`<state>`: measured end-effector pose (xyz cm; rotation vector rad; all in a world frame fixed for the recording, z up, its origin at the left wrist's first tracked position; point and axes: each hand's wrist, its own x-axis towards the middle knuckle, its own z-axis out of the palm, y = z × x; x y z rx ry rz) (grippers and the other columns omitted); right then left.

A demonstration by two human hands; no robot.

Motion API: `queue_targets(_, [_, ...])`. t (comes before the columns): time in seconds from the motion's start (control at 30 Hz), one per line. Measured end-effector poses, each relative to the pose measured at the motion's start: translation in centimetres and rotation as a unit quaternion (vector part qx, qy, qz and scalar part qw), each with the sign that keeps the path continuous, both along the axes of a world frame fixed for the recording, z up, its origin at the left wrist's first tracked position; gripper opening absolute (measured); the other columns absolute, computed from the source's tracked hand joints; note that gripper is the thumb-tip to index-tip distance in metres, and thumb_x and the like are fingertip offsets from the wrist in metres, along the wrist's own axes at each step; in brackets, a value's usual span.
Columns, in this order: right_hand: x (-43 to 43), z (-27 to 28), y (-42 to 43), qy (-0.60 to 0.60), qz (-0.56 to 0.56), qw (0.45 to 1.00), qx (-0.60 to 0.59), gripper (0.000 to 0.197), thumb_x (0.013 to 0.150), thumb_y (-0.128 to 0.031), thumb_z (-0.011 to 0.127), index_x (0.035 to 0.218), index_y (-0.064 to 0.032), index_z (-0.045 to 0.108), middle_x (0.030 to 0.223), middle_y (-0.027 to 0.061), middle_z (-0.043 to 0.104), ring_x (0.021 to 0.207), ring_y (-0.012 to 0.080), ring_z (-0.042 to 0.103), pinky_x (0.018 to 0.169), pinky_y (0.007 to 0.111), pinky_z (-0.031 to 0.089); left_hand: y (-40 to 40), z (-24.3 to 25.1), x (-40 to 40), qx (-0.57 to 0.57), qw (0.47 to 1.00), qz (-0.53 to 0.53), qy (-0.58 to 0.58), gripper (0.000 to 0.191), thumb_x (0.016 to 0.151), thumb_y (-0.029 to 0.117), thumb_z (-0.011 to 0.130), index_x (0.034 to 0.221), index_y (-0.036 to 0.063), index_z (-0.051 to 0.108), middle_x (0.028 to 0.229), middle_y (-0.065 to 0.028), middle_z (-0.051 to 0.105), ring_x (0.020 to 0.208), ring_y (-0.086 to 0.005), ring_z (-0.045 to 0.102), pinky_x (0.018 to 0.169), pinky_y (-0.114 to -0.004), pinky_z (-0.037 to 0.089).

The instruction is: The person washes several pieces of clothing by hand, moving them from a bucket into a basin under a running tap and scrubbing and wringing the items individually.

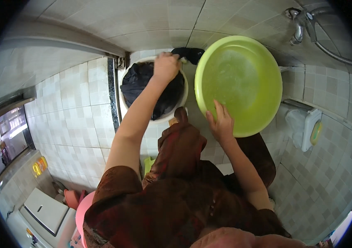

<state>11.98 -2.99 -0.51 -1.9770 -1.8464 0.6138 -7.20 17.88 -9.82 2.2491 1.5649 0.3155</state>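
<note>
My left hand (166,67) is over the far right rim of a round white tub (186,88) holding dark cloth (138,79). Its fingers are curled against a small black cloth (191,55), which stretches right towards a large lime-green basin (198,83). How much of that cloth lies in the grip is hidden. My right hand (221,122) is at the basin's near left rim, fingers apart and reaching over the inside. The basin appears tilted; water seems to cover its bottom, though glare makes this hard to judge.
Between tub and basin, my brown-clad knee (180,142) rises. A chrome tap with a shower hose (300,28) is on the far right wall. A white wall holder (309,130) is at right. A pink basin (84,210) and a white appliance (45,210) stand at lower left.
</note>
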Motion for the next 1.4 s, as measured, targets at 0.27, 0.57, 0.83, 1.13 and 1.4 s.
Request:
queue_targets(0.27, [0.3, -0.1, 0.6, -0.004, -0.017, 1.000, -0.011, 0.051, 0.083, -0.025, 0.063, 0.123, 0.0039, 0.048, 0.113, 0.0252, 0.056, 0.098, 0.0408, 0.055, 0.083, 0.045, 0.046, 4.3, -10.8, 7.0, -0.173, 0.946, -0.058, 0.267, 0.053, 0.095, 0.023, 0.036, 0.146, 0.0303, 0.024, 0.146, -0.0295, 0.022, 0.118, -0.0527, 0.043, 0.093, -0.060, 0.038])
queue_targets(0.57, [0.4, -0.1, 0.7, -0.006, -0.019, 0.999, -0.050, 0.053, 0.081, -0.024, 0.064, 0.123, 0.0027, 0.048, 0.115, 0.0219, 0.054, 0.100, 0.0380, 0.055, 0.082, 0.043, 0.048, 5.3, -17.3, 9.3, -0.071, 0.929, -0.045, 0.361, 0.048, 0.096, 0.021, 0.038, 0.143, 0.0231, 0.030, 0.130, -0.0310, 0.040, 0.101, -0.0487, 0.055, 0.074, -0.057, 0.049])
queue_targets(0.83, [0.3, -0.4, 0.5, -0.019, -0.025, 0.999, -0.023, 0.047, 0.084, -0.022, 0.061, 0.121, 0.0038, 0.049, 0.107, 0.0238, 0.056, 0.091, 0.0388, 0.058, 0.075, 0.041, 0.050, 6.4, -11.5, 7.6, -0.156, 0.985, 0.007, 0.070, 0.026, 0.083, 0.018, 0.052, 0.103, 0.0069, 0.064, 0.099, -0.0198, 0.065, 0.092, -0.0335, 0.063, 0.080, -0.040, 0.052])
queue_targets(1.13, [0.0, -0.8, -0.3, -0.056, -0.036, 0.997, 0.043, 0.044, 0.085, -0.027, 0.061, 0.116, 0.0028, 0.052, 0.104, 0.0211, 0.058, 0.090, 0.0371, 0.058, 0.073, 0.040, 0.050, 3.4, 7.3, -2.2, -0.411, 0.704, 0.280, -0.507, 0.038, 0.080, 0.006, 0.063, 0.117, 0.0031, 0.056, 0.099, -0.0087, 0.065, 0.085, -0.0167, 0.064, 0.074, -0.028, 0.053])
queue_targets(1.4, [0.9, -0.6, -0.4, -0.014, -0.063, 0.996, 0.059, 0.043, 0.087, -0.028, 0.060, 0.118, 0.0004, 0.053, 0.108, 0.0192, 0.059, 0.091, 0.0331, 0.060, 0.073, 0.039, 0.050, 0.7, 18.7, -4.0, -0.405, 0.695, 0.056, -0.591, 0.048, 0.066, -0.001, 0.055, 0.114, 0.0033, 0.061, 0.100, -0.0044, 0.066, 0.091, -0.0149, 0.061, 0.087, -0.027, 0.046])
